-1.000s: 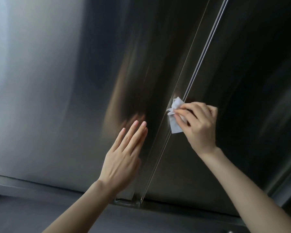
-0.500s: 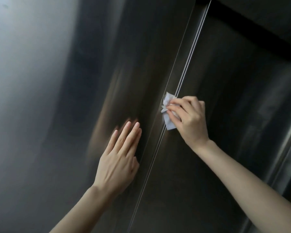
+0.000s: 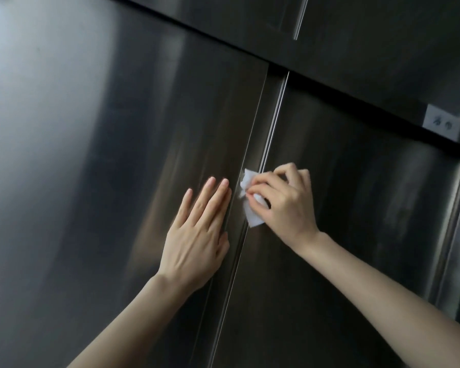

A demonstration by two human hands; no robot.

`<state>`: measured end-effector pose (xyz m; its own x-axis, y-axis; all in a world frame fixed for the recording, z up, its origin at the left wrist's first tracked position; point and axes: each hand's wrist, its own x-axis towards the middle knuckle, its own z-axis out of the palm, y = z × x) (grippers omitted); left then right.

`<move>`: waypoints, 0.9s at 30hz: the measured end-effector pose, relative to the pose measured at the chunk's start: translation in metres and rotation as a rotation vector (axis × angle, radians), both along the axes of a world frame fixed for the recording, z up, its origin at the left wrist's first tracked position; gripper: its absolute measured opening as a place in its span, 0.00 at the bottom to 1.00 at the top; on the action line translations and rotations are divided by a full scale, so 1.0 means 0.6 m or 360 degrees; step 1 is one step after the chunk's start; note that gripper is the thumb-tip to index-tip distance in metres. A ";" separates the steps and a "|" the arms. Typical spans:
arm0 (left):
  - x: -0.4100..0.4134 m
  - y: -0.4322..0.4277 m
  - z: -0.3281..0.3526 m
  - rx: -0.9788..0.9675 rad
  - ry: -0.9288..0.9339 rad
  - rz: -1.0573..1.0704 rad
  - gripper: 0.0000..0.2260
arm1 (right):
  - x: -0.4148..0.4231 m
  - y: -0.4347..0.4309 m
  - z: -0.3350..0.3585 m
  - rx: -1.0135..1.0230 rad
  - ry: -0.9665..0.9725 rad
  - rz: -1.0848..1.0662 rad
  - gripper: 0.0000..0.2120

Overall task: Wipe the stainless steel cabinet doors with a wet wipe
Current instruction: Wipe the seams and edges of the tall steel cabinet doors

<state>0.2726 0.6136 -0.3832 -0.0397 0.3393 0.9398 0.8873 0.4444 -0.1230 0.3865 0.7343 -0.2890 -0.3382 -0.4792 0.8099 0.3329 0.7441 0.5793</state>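
Steel under both hands: L hand (image 3: 194, 245) lies flat, fingers straight & together, on left door (image 3: 91, 181). R hand (image 3: 284, 205) pinches crumpled wet wipe (image 3: 253, 219) vs. seam (image 3: 266, 123) at right door (image 3: 369, 208) edge. Beyond: upper cabinets (image 3: 356, 49), small label (image 3: 442, 123).

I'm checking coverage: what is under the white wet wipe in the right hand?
The crumpled white wet wipe, pinched by the right hand, lies over the vertical seam between the stainless steel cabinet doors. The metal directly beneath it is covered.
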 end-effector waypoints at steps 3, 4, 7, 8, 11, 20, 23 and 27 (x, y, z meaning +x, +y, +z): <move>-0.005 0.015 0.016 0.0025 0.0087 -0.0003 0.28 | 0.002 0.005 0.017 -0.0031 -0.0049 -0.0012 0.03; -0.010 0.018 0.015 0.0035 0.0107 0.0006 0.28 | 0.000 0.003 0.037 -0.0065 -0.0008 -0.0004 0.03; -0.026 0.026 0.010 0.0046 0.0149 0.0025 0.28 | -0.008 -0.004 0.116 -0.0123 0.0194 0.0005 0.04; -0.030 0.028 0.008 0.0048 0.0164 0.0029 0.28 | -0.010 -0.005 0.142 -0.0108 0.0253 -0.0017 0.04; -0.038 0.036 0.008 0.0072 0.0205 0.0041 0.28 | -0.015 -0.007 0.188 -0.0088 0.0389 -0.0053 0.06; -0.045 0.041 0.004 0.0132 0.0233 -0.0012 0.26 | -0.016 -0.011 0.217 -0.0119 0.0386 -0.0033 0.05; -0.045 0.042 0.005 0.0154 0.0232 -0.0023 0.25 | -0.020 -0.014 0.251 -0.0117 0.0440 -0.0151 0.08; -0.047 0.042 0.005 0.0124 0.0209 -0.0043 0.25 | -0.031 -0.012 0.255 -0.0152 0.0470 -0.0166 0.08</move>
